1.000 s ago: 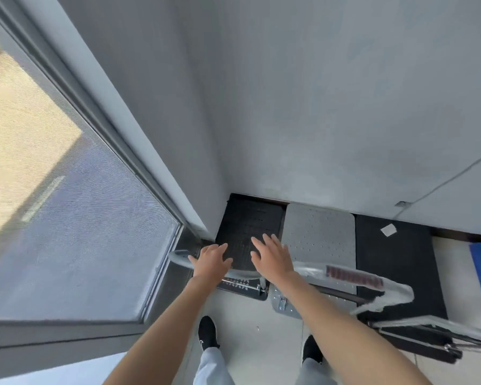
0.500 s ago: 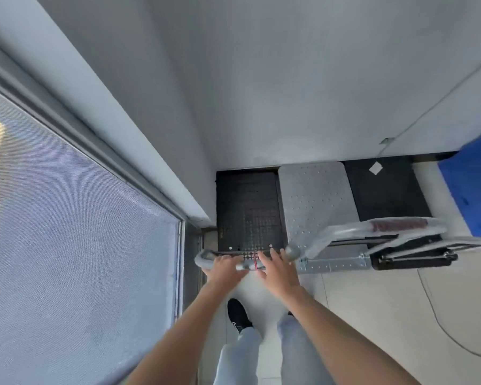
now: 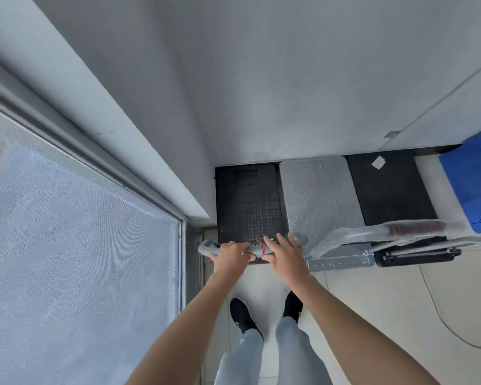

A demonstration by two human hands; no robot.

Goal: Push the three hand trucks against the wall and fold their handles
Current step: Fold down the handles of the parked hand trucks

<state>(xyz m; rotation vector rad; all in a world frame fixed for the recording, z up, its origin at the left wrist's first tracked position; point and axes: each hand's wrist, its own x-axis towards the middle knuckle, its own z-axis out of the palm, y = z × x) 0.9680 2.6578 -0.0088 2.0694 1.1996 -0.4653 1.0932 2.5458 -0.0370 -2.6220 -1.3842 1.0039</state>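
From the head camera, three hand trucks stand side by side on the floor [image 3: 386,295], their far ends against the wall [image 3: 289,93]. The black truck [image 3: 247,204] sits in the corner where the wall meets the window frame [image 3: 184,245]; the grey perforated truck [image 3: 317,195] is just beside it, touching or nearly so, and a second black truck [image 3: 389,190] with a small white label follows on the right.

Both hands are on the grey handle bar [image 3: 206,247] of the corner truck, at its near edge. The left hand [image 3: 229,255] wraps the bar — fingers curled closed over it. The right hand [image 3: 285,255] lies across the bar with its fingers spread and extended; its grip looks loose, palm pressing rather than clasped. A red tie shows on the bar between the two hands.

The grey truck's handle [image 3: 386,232], wrapped in clear plastic, slants over the neighbouring decks. A blue crate [image 3: 472,184] stands at the right edge, near the wall.
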